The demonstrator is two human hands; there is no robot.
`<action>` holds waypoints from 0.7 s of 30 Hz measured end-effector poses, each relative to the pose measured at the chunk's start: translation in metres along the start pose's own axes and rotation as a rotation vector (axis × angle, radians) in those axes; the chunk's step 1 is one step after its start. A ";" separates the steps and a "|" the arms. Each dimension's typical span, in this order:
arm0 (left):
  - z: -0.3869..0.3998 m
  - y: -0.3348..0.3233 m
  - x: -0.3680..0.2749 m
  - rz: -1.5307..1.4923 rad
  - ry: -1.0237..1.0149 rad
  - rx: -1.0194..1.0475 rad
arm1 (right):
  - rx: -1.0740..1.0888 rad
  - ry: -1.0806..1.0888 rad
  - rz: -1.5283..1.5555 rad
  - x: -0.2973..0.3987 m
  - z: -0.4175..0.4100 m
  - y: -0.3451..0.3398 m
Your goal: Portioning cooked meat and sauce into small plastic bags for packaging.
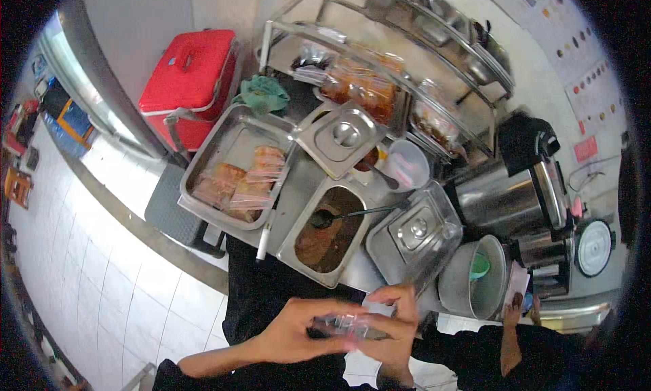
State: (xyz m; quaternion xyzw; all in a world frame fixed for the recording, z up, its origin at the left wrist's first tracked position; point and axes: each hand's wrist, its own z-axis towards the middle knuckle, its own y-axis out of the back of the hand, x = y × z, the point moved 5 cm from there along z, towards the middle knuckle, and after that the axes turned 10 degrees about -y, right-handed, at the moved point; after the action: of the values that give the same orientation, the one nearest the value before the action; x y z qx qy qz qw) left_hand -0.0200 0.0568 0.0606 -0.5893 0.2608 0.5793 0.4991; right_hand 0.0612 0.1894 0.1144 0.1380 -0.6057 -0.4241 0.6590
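Note:
My left hand (292, 327) and my right hand (394, 322) meet low in the view. Between them they hold a small clear plastic bag (339, 325), partly covered by my fingers and blurred; its contents cannot be made out. Just beyond my hands stands a steel food pan (294, 261) with brown sauce and a dark ladle (351, 214) in it. To its left, filled clear bags (254, 187) lie in a large steel tray (203, 144). A white marker-like stick (263, 243) rests by that tray's edge.
A lidded steel pan (418, 228) and a deep grey pot (457, 279) stand to the right. A co-worker's hand (512, 314) is near the pot. A red cooler box (188, 71) stands back left, a metal rack (376, 60) behind, and a green cloth (262, 93) between them.

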 end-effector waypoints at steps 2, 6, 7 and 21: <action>-0.013 0.003 -0.002 -0.105 -0.047 -0.087 | 0.130 -0.106 0.113 -0.003 -0.004 -0.018; -0.054 0.009 0.013 -0.141 0.053 -0.319 | -0.014 -0.064 0.055 -0.013 -0.001 0.000; -0.061 0.016 0.016 -0.196 0.042 -0.407 | -0.165 0.045 -0.305 -0.012 0.019 0.016; -0.015 0.063 0.056 -0.353 -0.025 -0.400 | 0.482 0.254 -0.835 -0.017 0.120 -0.024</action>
State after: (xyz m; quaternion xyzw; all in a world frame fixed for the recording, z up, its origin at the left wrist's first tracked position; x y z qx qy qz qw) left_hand -0.0587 0.0351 -0.0131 -0.7055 0.0281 0.5304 0.4691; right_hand -0.0565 0.2274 0.1134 0.5676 -0.4944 -0.4797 0.4508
